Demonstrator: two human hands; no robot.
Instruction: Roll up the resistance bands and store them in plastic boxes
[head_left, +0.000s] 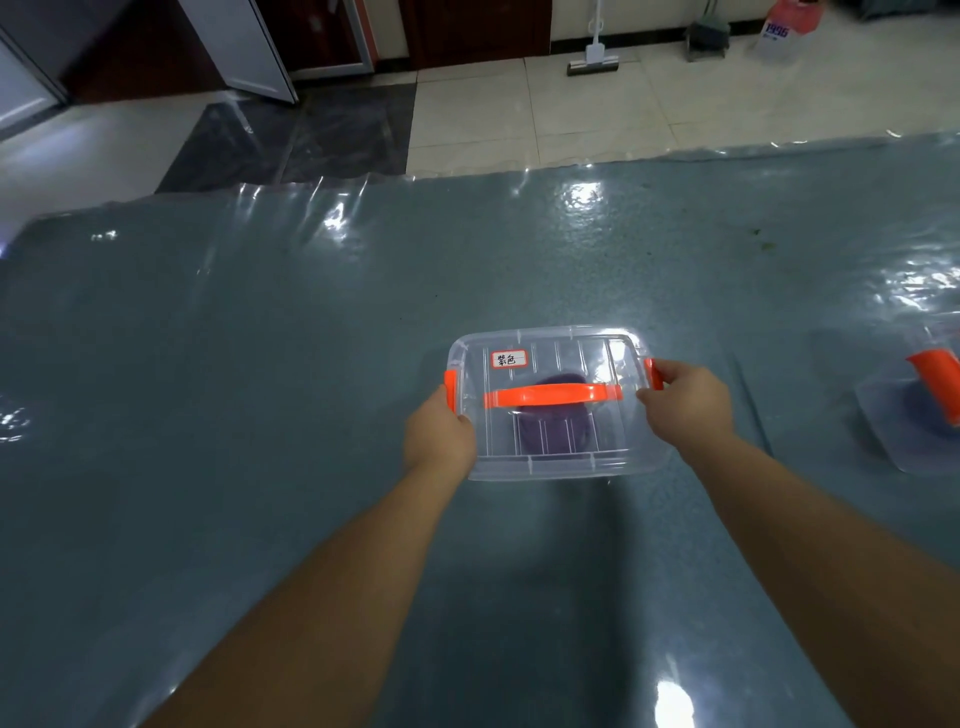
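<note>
Two bare forearms reach in from the bottom edge of the view, with no sleeve, watch, bracelet or glove on either one. The left hand (439, 434) and the right hand (688, 402) show no rings on the parts that face the camera. The forearms are broad and thin toward the wrists.
</note>
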